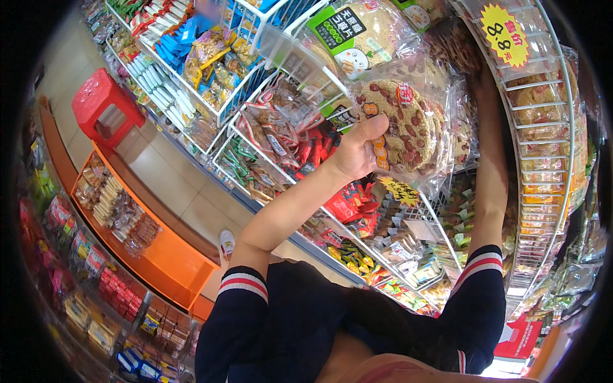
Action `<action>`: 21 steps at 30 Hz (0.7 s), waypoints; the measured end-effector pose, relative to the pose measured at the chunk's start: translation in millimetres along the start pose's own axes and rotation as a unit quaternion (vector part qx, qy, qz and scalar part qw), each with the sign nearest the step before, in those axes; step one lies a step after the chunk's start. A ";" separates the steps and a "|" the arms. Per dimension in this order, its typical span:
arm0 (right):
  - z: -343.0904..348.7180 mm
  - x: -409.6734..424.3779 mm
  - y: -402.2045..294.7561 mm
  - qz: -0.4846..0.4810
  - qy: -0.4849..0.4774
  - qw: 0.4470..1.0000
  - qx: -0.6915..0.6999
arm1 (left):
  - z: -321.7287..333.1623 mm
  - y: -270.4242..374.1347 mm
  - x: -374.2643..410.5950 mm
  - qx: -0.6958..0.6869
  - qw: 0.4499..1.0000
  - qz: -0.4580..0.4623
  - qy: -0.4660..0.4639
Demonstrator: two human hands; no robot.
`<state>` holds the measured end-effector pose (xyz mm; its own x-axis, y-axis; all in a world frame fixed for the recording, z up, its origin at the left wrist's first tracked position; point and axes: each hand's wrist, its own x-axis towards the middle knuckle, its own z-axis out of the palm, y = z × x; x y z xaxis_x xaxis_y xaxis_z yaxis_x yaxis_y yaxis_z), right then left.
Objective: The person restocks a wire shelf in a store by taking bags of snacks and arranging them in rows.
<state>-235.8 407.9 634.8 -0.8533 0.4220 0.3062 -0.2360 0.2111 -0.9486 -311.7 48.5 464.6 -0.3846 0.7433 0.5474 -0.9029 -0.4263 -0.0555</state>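
Note:
My left hand grips a clear plastic packet of round sesame-and-peanut crackers, its thumb over the near edge and its fingers hidden beneath. My right arm reaches far along the inside of a white wire rack. At its end my right hand is in shadow beside dark brown packaged snacks; its fingers are not clear, so I cannot tell whether it holds anything. Just beyond the held packet lies a larger packet of pale round sesame crackers with a green and black label.
White wire baskets of wrapped snacks run below my left arm. A curved wire shelf with a yellow price tag stands close along my right arm. On the left are a red plastic stool and an orange display bin.

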 end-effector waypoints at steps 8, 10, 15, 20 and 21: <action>16.4 1.3 -3.8 -0.016 -0.012 0.997 -0.071 | -0.2 1.3 -1.5 0.003 1.000 -0.013 0.012; 24.4 -4.7 0.0 -0.009 0.102 0.971 -0.215 | 1.3 -0.2 -1.0 0.007 1.000 -0.012 0.014; 35.9 -11.9 -2.4 -0.005 0.130 0.941 -0.313 | 6.2 -2.9 0.2 0.014 0.999 -0.015 0.026; 49.3 -20.6 -4.6 0.013 0.132 0.903 -0.408 | 8.4 -0.5 -1.4 0.052 0.998 0.001 0.031; 53.4 -27.4 -8.5 0.017 0.134 0.892 -0.431 | 7.1 -2.1 -1.5 0.059 0.998 -0.001 0.028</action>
<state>-235.2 347.4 630.2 -0.6846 0.6120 0.3961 0.3316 0.7453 -0.5785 -307.9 44.7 469.8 -0.3970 0.7704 0.4989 -0.8754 -0.4811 0.0463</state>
